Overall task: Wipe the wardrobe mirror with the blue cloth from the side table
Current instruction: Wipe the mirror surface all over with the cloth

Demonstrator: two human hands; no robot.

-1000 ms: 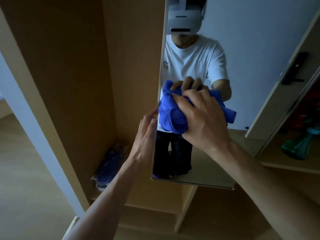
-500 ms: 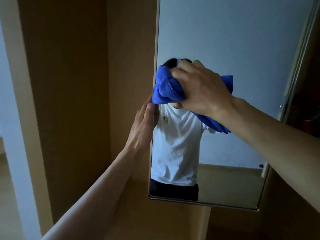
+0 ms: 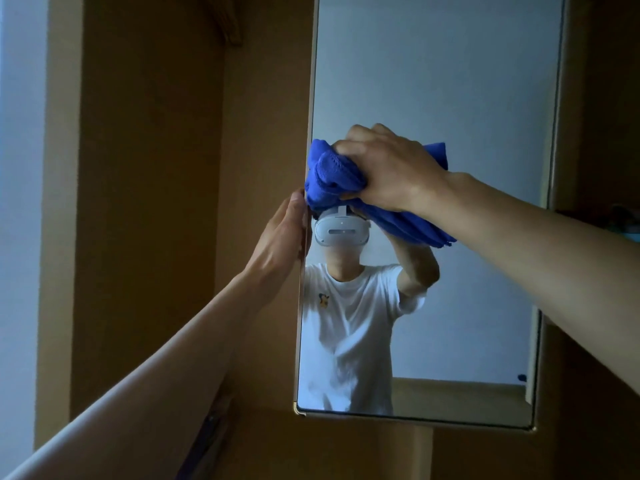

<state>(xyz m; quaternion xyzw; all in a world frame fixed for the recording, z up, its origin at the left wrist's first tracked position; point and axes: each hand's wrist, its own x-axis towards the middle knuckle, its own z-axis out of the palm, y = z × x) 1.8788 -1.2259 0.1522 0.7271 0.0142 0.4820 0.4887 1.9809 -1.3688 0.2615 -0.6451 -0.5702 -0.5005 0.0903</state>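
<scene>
You're right up against the wardrobe (image 3: 149, 202): flat tan wood panels, matte and plain, in dim light to the left of the mirror (image 3: 433, 81) and below it. Further left of the mirror, a pale wall (image 3: 20, 202) runs up as a bluish strip. The mirror is a tall, narrow rectangle with its long side upright. Its glass is smooth and glossy, rimmed by a thin pale frame (image 3: 415, 420) that has a rounded lower left corner. In the glass you get plain light wall, a tan band near the bottom edge, a white shirt (image 3: 349, 323) and a white headset (image 3: 341, 230).

Now the cloth (image 3: 332, 174): bright blue, soft, with a stitched hem. It's bunched into a wad against the glass right at the mirror's left edge, above the reflected headset. Its long axis runs on a slant, with the thick end up at the left edge and the loose tail pointing down and right under your wrist. Your right hand (image 3: 391, 171) has fingers and thumb curled over the wad, gripping it against the glass. Your left hand (image 3: 280, 237) lies flat along the mirror's left edge, fingers straight and together. It sits just below the cloth, fingertips right at it.
</scene>
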